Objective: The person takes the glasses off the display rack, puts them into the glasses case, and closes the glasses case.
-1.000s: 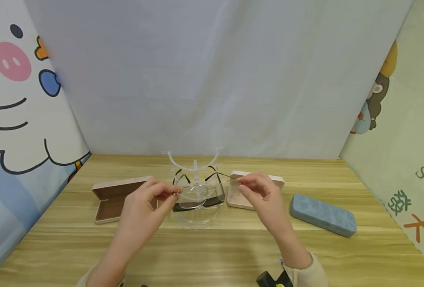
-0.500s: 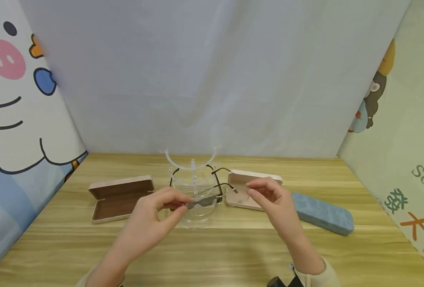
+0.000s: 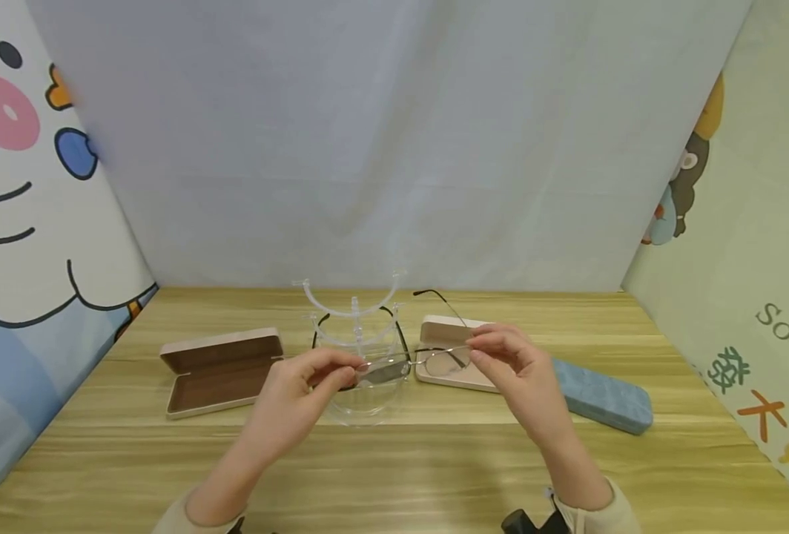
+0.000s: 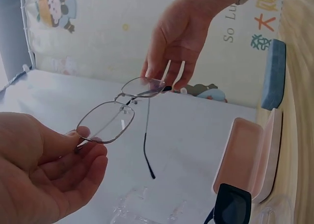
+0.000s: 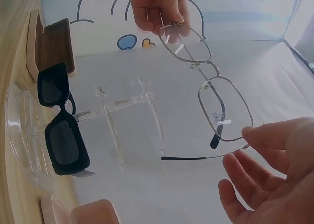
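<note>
Thin metal-rimmed glasses (image 4: 105, 122) with clear lenses are held up between both hands. In the head view, my left hand (image 3: 301, 397) pinches one end of the frame, and my right hand (image 3: 524, 386) pinches the opposite end near the hinge. Both dark-tipped temples are unfolded and point away from me. Behind the glasses stands a clear plastic display rack (image 3: 357, 313); black sunglasses (image 5: 66, 140) rest on its lower part. The right wrist view shows the rack's upper arms bare.
An open case with brown lining (image 3: 217, 374) lies left of the rack. An open pinkish case (image 3: 457, 378) lies to its right, partly behind my right hand. A closed blue case (image 3: 604, 397) sits farther right. A pale curtain (image 3: 394, 148) hangs behind the table.
The metal glasses have moved to the right, away from the front of the rack, and their temples have swung round. My right hand let go of a temple and now pinches the frame's end.
</note>
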Demonstrator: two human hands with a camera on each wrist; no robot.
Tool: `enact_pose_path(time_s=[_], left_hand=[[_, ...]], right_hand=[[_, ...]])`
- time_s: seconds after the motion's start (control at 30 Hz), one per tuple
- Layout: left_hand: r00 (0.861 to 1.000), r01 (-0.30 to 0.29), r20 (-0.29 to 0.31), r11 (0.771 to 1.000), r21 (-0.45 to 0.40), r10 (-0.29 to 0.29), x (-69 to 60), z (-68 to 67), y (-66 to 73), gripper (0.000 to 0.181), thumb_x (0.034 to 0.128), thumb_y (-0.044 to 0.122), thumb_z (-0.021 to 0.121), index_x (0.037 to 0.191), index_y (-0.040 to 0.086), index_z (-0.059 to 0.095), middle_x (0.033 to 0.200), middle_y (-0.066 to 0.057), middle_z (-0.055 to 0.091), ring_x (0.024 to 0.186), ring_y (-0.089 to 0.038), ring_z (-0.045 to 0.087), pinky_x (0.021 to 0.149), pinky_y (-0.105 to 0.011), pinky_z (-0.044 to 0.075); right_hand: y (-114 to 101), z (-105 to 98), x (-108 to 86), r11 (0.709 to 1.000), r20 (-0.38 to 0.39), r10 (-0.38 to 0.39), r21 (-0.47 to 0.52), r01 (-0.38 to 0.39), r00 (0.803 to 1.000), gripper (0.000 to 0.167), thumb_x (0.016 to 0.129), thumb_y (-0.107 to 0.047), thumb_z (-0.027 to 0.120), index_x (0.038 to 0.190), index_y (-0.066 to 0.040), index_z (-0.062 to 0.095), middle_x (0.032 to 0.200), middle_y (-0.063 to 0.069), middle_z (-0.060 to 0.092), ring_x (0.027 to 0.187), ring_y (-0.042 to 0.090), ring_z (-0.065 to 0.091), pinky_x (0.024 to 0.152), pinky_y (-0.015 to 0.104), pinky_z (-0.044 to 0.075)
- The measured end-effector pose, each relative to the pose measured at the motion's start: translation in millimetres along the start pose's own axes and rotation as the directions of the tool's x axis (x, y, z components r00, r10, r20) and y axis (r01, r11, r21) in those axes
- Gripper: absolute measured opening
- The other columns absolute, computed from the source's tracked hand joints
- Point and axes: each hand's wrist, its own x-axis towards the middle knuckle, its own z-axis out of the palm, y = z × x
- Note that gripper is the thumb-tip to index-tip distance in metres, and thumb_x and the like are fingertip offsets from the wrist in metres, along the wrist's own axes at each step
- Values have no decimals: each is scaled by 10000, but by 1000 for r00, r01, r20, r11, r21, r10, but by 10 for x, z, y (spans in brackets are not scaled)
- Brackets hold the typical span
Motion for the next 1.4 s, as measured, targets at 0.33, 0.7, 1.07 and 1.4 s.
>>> enact_pose_path(time_s=[0.33, 0.7, 1.07, 1.4], left_hand=[[994, 29, -106, 998, 48, -24, 38, 148, -86, 147, 879, 110, 590, 973, 182, 677, 979, 49, 670, 834, -76, 611, 572, -195, 453], [985, 129, -80, 958, -256, -154, 147, 409, -151, 144, 888, 3, 543, 982, 39, 646, 1004, -113, 645, 788, -237, 668, 697, -248, 539], [951, 147, -209, 928, -343, -228, 367, 688, -181, 136, 862, 88, 613, 972, 8, 619, 955, -161, 644, 734, -230, 675, 632, -271, 541], [926, 48, -349, 962, -268, -143, 542, 1011, -260, 62, 836, 9, 623, 885, -22, 603, 946, -148, 541, 656, -240, 658, 506, -181, 498]], right_hand=[[-69, -82, -3, 999, 35, 53, 3, -54, 998, 209, 877, -134, 603, 1025, 11, 627, 948, -90, 632, 917, 87, 583, 797, 193, 459], [35, -182, 28, 982, 21, 180, 52, -181, 983, 274, 879, -182, 606, 1033, 44, 604, 946, -69, 619, 848, 96, 576, 747, 205, 478], [200, -296, 40, 965, -67, 246, 111, -237, 967, 207, 888, -146, 590, 1008, 22, 613, 918, -67, 608, 839, 81, 603, 808, 214, 489], [333, -343, 48, 937, -189, 348, 98, -335, 918, 267, 880, -136, 601, 1065, 56, 587, 828, -78, 631, 806, 97, 622, 821, 189, 468]])
